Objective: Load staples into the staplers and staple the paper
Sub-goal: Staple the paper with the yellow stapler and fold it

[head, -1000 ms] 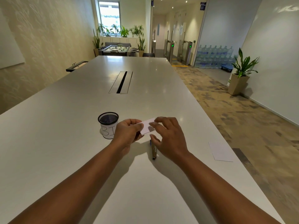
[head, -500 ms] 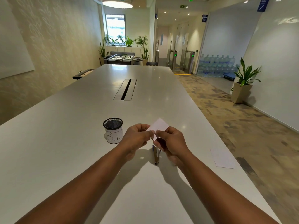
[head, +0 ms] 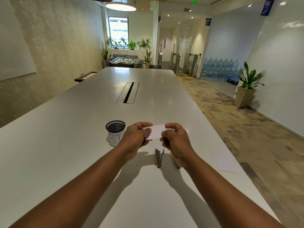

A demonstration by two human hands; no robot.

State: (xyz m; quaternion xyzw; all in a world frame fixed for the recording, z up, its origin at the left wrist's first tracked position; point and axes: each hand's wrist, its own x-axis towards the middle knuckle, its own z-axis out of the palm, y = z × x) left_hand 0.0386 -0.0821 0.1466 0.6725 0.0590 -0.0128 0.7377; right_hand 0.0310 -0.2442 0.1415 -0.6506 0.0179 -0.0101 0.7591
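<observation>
A small white paper slip is held up above the table between both hands. My left hand pinches its left end and my right hand pinches its right end. A tiny mark shows near the slip's middle. Below the hands a stapler with purple ends lies on the white table, pointing toward me. A second stapler is mostly hidden under my right wrist.
A black mesh cup with a white handwritten label stands left of my left hand. A white sheet of paper lies near the table's right edge. A cable slot runs along the table's middle farther away.
Both hands lifted the paper slip off the table and turned it flat toward me. The camera tilted up, and the second stapler came partly into view.
</observation>
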